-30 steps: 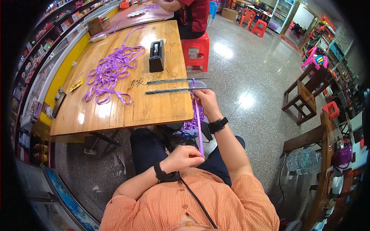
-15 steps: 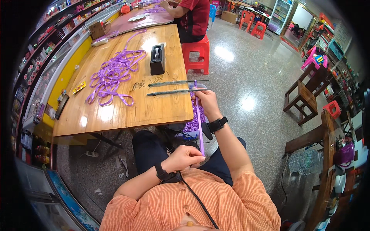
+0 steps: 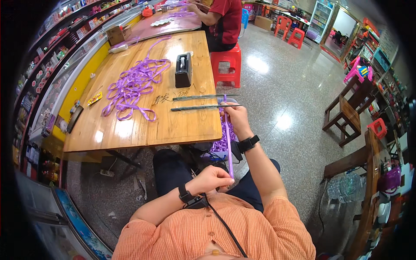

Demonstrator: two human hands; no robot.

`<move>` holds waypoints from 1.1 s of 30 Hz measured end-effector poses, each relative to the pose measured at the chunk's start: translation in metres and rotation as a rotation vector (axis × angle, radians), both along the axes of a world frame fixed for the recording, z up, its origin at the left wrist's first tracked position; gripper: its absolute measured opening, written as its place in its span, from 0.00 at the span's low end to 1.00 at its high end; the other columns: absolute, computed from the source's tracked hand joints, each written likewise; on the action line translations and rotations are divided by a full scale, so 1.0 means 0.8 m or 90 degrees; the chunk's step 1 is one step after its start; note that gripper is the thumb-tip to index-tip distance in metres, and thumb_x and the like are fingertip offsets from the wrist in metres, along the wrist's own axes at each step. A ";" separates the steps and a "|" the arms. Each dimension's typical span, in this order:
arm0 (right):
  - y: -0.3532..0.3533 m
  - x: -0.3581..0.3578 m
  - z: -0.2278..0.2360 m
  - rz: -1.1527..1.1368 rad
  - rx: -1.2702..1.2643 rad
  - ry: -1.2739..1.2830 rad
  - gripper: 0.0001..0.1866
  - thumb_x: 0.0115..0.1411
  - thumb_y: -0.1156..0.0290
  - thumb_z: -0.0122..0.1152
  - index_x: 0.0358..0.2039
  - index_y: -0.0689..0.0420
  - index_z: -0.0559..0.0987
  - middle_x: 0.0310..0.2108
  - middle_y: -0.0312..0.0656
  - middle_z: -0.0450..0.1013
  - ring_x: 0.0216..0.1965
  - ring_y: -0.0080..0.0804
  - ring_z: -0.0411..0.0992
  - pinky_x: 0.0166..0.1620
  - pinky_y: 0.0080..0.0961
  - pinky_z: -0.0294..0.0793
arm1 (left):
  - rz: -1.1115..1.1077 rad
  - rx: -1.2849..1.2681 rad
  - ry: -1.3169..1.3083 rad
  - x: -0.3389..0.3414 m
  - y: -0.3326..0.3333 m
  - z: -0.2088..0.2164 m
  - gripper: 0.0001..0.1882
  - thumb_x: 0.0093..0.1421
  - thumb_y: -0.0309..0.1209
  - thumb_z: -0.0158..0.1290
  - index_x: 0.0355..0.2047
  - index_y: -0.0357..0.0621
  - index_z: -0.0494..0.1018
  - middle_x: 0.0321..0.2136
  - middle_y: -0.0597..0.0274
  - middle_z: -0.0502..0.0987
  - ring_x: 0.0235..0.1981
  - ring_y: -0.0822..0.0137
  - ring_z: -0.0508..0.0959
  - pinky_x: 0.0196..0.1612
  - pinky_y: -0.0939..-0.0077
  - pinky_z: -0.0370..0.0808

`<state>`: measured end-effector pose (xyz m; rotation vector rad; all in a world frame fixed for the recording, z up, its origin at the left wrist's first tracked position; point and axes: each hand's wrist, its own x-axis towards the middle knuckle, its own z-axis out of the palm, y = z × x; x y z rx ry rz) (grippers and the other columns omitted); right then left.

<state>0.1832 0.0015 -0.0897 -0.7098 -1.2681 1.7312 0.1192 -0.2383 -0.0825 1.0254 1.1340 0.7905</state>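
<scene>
A purple ribbon (image 3: 229, 145) runs taut between my two hands. My left hand (image 3: 214, 179), close to my body, pinches its near end. At the table's right edge my right hand (image 3: 237, 118) has its fingers closed on the ribbon, beside two thin dark rods. The nearer rod (image 3: 195, 108) and the farther rod (image 3: 199, 97) are taped to the tabletop and stick out past its edge. The ribbon passes by the rods' outer ends; my fingers partly hide how it goes round them. Below lies a heap of purple ribbon (image 3: 219, 143) in a container.
On the wooden table (image 3: 173, 130) are a loose pile of purple ribbon (image 3: 134, 86), a black tape dispenser (image 3: 183, 71) and a small yellow packet (image 3: 95, 98). Beyond it, a person in red (image 3: 225, 21) sits on a red stool (image 3: 228, 67). A wooden chair (image 3: 346, 112) stands at right.
The whole view has shifted slightly, moving the table a little rightward. Both hands keep their hold on the ribbon, in nearly the same pose.
</scene>
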 end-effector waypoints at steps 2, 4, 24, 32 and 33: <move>0.002 -0.003 -0.001 0.003 0.002 0.015 0.07 0.64 0.69 0.61 0.34 0.59 0.81 0.22 0.33 0.74 0.20 0.16 0.68 0.24 0.14 0.66 | -0.008 0.010 -0.017 0.000 0.002 -0.001 0.11 0.61 0.31 0.61 0.34 0.33 0.81 0.25 0.63 0.80 0.26 0.76 0.77 0.32 0.81 0.75; 0.000 -0.002 0.000 0.002 0.003 0.000 0.07 0.64 0.69 0.61 0.35 0.59 0.81 0.22 0.32 0.74 0.20 0.15 0.68 0.24 0.14 0.66 | -0.010 0.011 -0.025 0.001 0.003 -0.004 0.11 0.61 0.31 0.61 0.34 0.33 0.81 0.25 0.63 0.80 0.26 0.76 0.77 0.32 0.81 0.75; -0.058 0.036 0.027 0.042 0.049 -0.092 0.12 0.65 0.64 0.61 0.34 0.61 0.82 0.22 0.31 0.74 0.20 0.14 0.69 0.25 0.13 0.66 | -0.003 0.334 0.100 0.008 -0.013 0.008 0.10 0.61 0.33 0.61 0.34 0.37 0.81 0.26 0.64 0.81 0.27 0.74 0.78 0.30 0.80 0.75; -0.087 0.061 0.033 0.057 -0.007 -0.108 0.13 0.65 0.62 0.61 0.32 0.59 0.82 0.21 0.30 0.74 0.21 0.14 0.66 0.25 0.14 0.64 | 0.018 0.306 0.179 0.010 -0.013 0.009 0.09 0.58 0.30 0.61 0.34 0.37 0.81 0.29 0.57 0.81 0.29 0.66 0.81 0.34 0.74 0.77; -0.084 0.063 0.029 0.081 0.004 -0.114 0.14 0.66 0.61 0.60 0.32 0.59 0.82 0.22 0.30 0.74 0.21 0.14 0.67 0.26 0.14 0.65 | 0.024 0.298 0.176 0.008 -0.013 0.010 0.08 0.58 0.30 0.61 0.34 0.36 0.81 0.28 0.57 0.81 0.29 0.66 0.81 0.34 0.74 0.77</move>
